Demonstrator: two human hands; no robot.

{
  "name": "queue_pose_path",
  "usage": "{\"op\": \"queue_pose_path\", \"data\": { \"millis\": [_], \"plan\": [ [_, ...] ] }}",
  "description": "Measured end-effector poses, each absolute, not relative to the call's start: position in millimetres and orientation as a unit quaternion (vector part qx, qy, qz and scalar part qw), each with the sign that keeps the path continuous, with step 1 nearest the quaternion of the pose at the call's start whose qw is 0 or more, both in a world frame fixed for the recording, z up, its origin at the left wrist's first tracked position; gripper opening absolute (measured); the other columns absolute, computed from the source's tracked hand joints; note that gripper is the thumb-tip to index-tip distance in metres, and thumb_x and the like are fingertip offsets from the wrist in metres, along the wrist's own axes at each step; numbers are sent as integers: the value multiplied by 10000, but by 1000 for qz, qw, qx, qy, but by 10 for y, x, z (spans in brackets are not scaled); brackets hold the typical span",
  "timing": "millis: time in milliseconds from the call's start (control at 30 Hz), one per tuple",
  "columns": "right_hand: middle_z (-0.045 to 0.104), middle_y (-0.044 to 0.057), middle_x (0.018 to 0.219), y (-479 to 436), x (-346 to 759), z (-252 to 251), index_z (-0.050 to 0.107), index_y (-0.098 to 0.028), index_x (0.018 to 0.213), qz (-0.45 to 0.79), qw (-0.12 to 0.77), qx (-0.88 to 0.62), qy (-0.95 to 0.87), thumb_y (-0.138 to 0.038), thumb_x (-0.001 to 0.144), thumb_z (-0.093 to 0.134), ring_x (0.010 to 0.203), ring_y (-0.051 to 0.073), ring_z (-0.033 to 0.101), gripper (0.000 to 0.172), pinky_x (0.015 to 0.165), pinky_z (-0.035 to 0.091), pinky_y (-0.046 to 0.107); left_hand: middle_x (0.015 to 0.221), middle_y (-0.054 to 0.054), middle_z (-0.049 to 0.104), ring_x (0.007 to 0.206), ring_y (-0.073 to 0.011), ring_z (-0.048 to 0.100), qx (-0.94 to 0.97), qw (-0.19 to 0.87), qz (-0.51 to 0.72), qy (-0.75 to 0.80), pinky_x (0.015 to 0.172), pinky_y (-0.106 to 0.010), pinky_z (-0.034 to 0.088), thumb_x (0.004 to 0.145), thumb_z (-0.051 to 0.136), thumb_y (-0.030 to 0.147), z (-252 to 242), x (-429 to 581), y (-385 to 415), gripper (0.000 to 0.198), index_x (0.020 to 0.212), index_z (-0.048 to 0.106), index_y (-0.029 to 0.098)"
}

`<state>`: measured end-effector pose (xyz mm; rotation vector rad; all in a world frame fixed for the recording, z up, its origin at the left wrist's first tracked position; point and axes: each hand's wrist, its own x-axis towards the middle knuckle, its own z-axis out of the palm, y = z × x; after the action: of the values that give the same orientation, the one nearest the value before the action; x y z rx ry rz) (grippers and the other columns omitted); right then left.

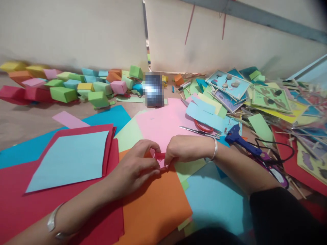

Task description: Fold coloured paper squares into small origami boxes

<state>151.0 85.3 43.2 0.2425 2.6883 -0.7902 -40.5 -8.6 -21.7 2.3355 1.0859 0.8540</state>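
Between my two hands is a small pink folded paper box [161, 160], its open top facing up. Fingers of my left hand [143, 161] close around its left side. My right hand [178, 149] pinches the right side, with its fingertips partly hidden inside the fold. Beneath the box lies an orange paper sheet [155, 204]. Past the hands, a pink sheet [160, 117] is spread out. A craft knife [196, 131] and red-handled scissors [203, 126] rest beyond my right wrist.
Many colourful paper boxes [63, 94] line the wall at left. Red sheets [15, 190] with a light blue sheet [74, 158] on top lie left. At right are a blue glue gun [240, 141], its black cable, decorated cards [228, 83] and heaped paper scraps.
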Motion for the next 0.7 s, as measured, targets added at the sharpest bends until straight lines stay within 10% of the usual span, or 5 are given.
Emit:
{"op": "queue_pose_path", "data": {
  "millis": [700],
  "plan": [
    [718,53,889,887,1487,290,749,-157,966,-246,139,65,957,-54,867,593,735,132,525,211,634,324,254,816,-27,579,800,-191,512,831,96,336,433,720,-353,417,850,677,168,-154,-168,-235,108,858,744,252]
  ]
}}
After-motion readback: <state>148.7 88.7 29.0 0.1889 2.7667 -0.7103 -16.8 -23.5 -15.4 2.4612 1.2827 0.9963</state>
